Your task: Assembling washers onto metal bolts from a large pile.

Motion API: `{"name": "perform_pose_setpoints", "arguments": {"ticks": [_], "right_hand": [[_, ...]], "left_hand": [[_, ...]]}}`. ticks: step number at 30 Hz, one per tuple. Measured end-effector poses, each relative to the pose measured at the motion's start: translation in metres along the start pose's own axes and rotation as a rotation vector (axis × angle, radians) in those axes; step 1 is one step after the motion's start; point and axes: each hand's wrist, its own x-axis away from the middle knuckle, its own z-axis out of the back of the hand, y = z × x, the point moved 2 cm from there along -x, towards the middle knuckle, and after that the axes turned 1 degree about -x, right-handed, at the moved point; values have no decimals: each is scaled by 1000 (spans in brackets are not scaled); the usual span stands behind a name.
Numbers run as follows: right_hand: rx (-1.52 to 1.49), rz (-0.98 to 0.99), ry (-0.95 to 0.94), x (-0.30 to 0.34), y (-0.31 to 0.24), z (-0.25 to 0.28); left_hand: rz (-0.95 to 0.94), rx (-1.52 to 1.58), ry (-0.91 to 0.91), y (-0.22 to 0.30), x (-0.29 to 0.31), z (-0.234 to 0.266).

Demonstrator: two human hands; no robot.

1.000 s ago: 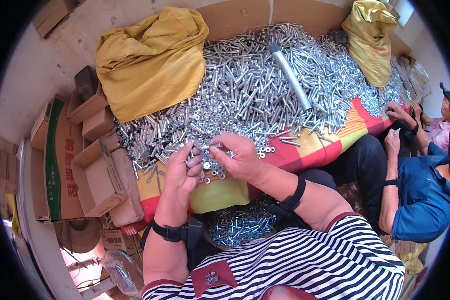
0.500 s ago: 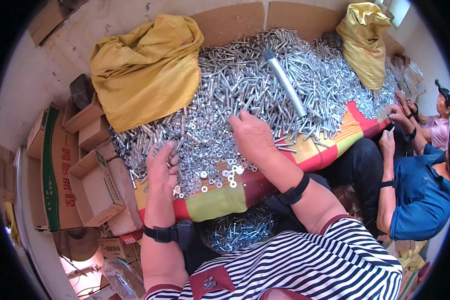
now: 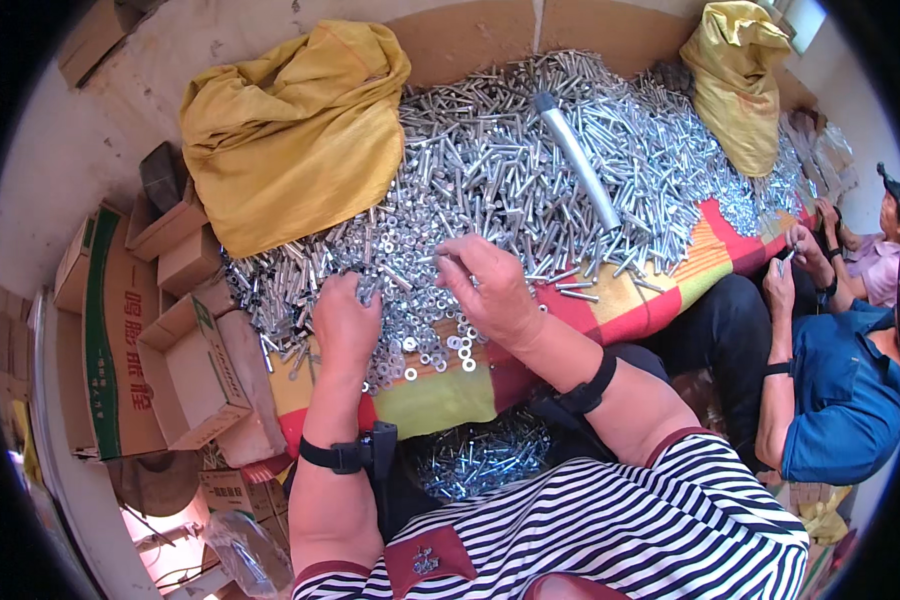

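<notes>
My left hand [image 3: 348,322] is closed, its fingers curled round small silver metal parts [image 3: 367,290] whose kind I cannot make out. To its right, my right hand [image 3: 488,292] is in a pinch, with a small metal piece [image 3: 430,260] at its fingertips, too small to name exactly. Both hands are over the near side of a heap of loose nuts and washers [image 3: 410,318]. Beyond them rises a large pile of silver bolts [image 3: 490,165]. Several flat washers [image 3: 467,364] lie near the cloth's front edge.
A thick metal tube [image 3: 582,170] lies on the pile. Yellow sacks [image 3: 290,150] [image 3: 738,90] rest at both sides. An open cardboard box [image 3: 195,375] stands at left. A checked cloth [image 3: 435,400] lies underneath; below it are more bolts [image 3: 480,460]. A person in blue [image 3: 840,400] sits at right.
My left hand has moved up and right over the heap, its fingers now turned away. My right hand has shifted slightly left and down, bringing a small metal piece into view at its fingertips.
</notes>
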Motion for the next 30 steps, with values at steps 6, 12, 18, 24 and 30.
{"name": "perform_pose_setpoints", "arguments": {"ticks": [6, 12, 18, 24, 30], "right_hand": [[-535, -384, 68, 9, -5, -7], [-574, -523, -75, 14, 0, -4], [-576, -686, -406, 20, -4, -4], [-208, -197, -493, 26, -18, -16], [366, -149, -157, -8, 10, 0]], "left_hand": [[77, 660, -165, 10, 16, 8], [361, 1223, -553, 23, 30, 5], [514, 1448, -563, 20, 30, 2], [883, 1777, -653, 11, 41, -24], [864, 1893, -513, 8, 23, -17]]}}
